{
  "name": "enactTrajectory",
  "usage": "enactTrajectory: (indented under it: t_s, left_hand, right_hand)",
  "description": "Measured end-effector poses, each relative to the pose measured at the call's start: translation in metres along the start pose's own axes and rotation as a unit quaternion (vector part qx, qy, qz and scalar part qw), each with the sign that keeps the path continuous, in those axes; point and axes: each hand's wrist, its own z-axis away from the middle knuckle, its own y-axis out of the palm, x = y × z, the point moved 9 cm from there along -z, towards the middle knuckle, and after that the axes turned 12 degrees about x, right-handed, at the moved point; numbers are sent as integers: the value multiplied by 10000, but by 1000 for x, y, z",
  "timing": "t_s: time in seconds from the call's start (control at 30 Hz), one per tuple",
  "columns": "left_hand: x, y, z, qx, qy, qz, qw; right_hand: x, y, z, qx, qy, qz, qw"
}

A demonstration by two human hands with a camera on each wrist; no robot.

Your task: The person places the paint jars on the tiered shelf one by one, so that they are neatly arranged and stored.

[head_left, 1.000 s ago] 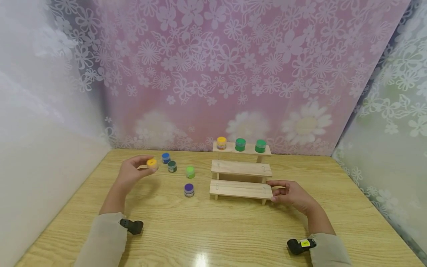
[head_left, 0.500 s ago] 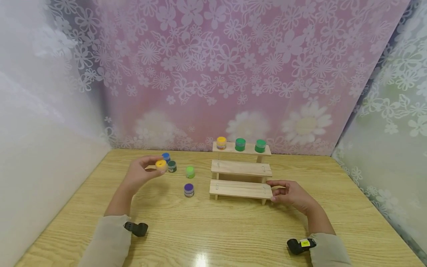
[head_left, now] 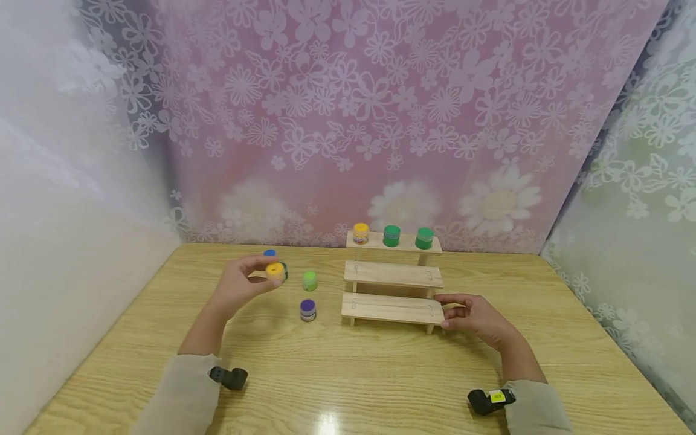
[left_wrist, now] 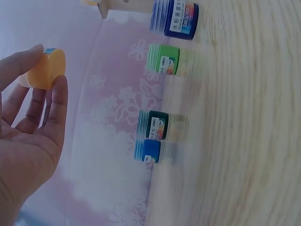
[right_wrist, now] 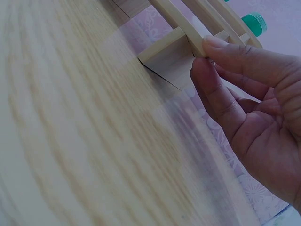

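My left hand (head_left: 241,284) pinches a yellow paint jar (head_left: 275,272) between thumb and fingers, held above the table; the left wrist view shows the same yellow jar (left_wrist: 48,69) clear of the tabletop. In the head view it partly covers a dark green jar (head_left: 285,272) and a blue jar (head_left: 269,253). My right hand (head_left: 475,317) grips the right end of the lowest step of a three-tier wooden stand (head_left: 393,308). The right wrist view has thumb and forefinger pinching that board's edge (right_wrist: 197,44).
On the stand's top step sit a yellow jar (head_left: 360,233) and two green jars (head_left: 391,235). Between my left hand and the stand, a light green jar (head_left: 310,280) and a purple jar (head_left: 307,310) rest on the wooden table (head_left: 304,374). A flowered curtain hangs behind.
My left hand has carried the yellow jar rightward, from left of the blue jar to in front of the dark green one. The right hand and the stand have stayed put.
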Motion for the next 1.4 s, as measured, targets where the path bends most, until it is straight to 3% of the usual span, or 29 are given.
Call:
enactTrajectory:
  t_s: [0.5, 0.73, 1.4]
  left_hand:
    - [-14, 22, -6, 222, 211, 81, 9995]
    - [-25, 38, -11, 446, 430, 145, 9980]
    - [-42, 79, -29, 1010, 584, -14, 9932]
  right_hand:
    - [-2, -1, -2, 10, -9, 38, 10000]
    - [0, 0, -1, 64, -66, 26, 10000]
    - [0, 1, 0, 43, 0, -55, 10000]
